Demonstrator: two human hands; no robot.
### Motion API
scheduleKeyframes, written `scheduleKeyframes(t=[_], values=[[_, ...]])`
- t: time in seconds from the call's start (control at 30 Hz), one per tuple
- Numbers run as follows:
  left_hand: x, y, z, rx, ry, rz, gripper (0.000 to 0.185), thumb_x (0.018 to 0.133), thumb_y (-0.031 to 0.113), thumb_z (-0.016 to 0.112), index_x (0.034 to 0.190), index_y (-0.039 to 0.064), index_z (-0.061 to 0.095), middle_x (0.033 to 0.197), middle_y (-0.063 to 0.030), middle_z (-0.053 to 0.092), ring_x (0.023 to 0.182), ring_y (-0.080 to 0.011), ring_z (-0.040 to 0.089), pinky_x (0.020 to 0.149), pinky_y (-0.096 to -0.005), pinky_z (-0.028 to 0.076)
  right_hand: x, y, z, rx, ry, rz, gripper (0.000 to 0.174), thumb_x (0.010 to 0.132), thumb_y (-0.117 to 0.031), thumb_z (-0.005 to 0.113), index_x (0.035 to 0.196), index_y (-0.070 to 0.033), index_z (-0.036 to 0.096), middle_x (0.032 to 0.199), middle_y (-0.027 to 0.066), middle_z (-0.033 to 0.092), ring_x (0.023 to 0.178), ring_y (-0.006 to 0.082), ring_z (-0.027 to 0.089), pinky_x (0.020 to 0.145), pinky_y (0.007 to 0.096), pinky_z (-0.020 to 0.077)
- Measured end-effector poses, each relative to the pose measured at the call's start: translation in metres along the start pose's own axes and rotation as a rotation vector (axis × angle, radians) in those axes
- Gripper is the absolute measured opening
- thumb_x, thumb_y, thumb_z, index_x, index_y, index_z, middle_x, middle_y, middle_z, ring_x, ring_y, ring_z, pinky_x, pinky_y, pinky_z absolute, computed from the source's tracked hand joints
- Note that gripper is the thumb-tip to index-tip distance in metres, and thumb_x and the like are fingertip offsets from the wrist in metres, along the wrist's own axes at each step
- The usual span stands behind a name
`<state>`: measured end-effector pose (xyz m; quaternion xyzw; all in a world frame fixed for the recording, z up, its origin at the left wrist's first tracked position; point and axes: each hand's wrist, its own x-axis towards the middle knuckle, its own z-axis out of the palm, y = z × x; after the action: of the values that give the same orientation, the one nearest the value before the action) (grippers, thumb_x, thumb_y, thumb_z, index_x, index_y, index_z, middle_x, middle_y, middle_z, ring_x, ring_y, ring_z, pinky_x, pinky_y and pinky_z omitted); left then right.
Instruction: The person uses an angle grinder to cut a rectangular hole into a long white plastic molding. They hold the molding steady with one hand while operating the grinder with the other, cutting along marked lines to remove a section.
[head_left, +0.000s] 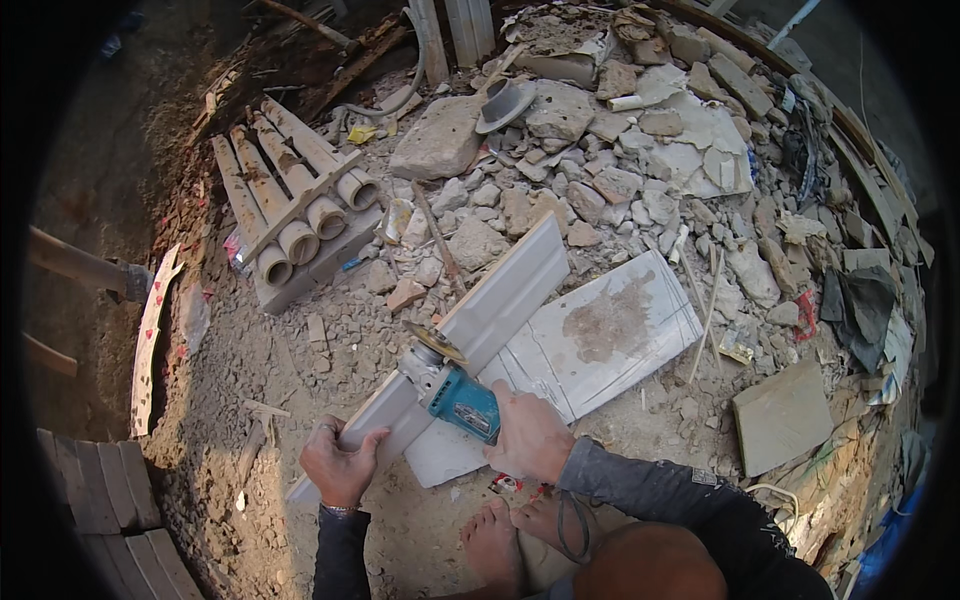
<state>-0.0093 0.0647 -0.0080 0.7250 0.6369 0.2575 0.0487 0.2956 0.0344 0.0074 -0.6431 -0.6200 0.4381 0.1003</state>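
A long, narrow tile strip (517, 289) with a pale ribbed face slants across the middle of the view. Near its lower left end, my left hand (343, 459) grips it with the thumb on the face. My right hand (529, 435) is wrapped around the rear of a teal angle grinder (463, 405). The grinder's disc (435, 343) stands at the upper edge of the strip; I cannot tell whether it touches or spins. Under the strip lies a white, scratched tile slab (547, 352) with a brown stain. A dark cord (574, 529) hangs by my right forearm.
Rubble (622, 180) is heaped ahead and to the right. Several pipes (300, 195) lie side by side on a block (322, 266) at the left. A loose square tile (782, 416) rests at the right. My bare feet (495, 540) are close below the slab.
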Motion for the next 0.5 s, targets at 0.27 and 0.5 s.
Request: scheduleKeyframes(t=[0.27, 0.5], values=[[-0.0001, -0.0001, 0.0006, 0.015, 0.013, 0.014, 0.061, 0.070, 0.041, 0.105, 0.078, 0.003, 0.058, 0.061, -0.0099, 0.052, 0.054, -0.0204, 0.050, 0.054, -0.0359, 0.044, 0.0008, 0.0024, 0.0019, -0.036, -0.013, 0.010, 0.060, 0.081, -0.022, 0.084, 0.122, 0.007, 0.051, 0.095, 0.0320, 0.073, 0.090, 0.0517, 0.076, 0.082, 0.0543, 0.0639], [-0.0001, -0.0001, 0.0009, 0.003, 0.007, 0.000, 0.061, 0.070, 0.041, 0.105, 0.078, 0.003, 0.058, 0.061, -0.0101, 0.054, 0.054, -0.0200, 0.051, 0.054, -0.0355, 0.045, 0.0011, 0.0006, -0.0003, 0.018, -0.056, -0.005, 0.060, 0.080, -0.021, 0.084, 0.121, 0.008, 0.051, 0.090, 0.0329, 0.073, 0.087, 0.0529, 0.076, 0.081, 0.0547, 0.0635]])
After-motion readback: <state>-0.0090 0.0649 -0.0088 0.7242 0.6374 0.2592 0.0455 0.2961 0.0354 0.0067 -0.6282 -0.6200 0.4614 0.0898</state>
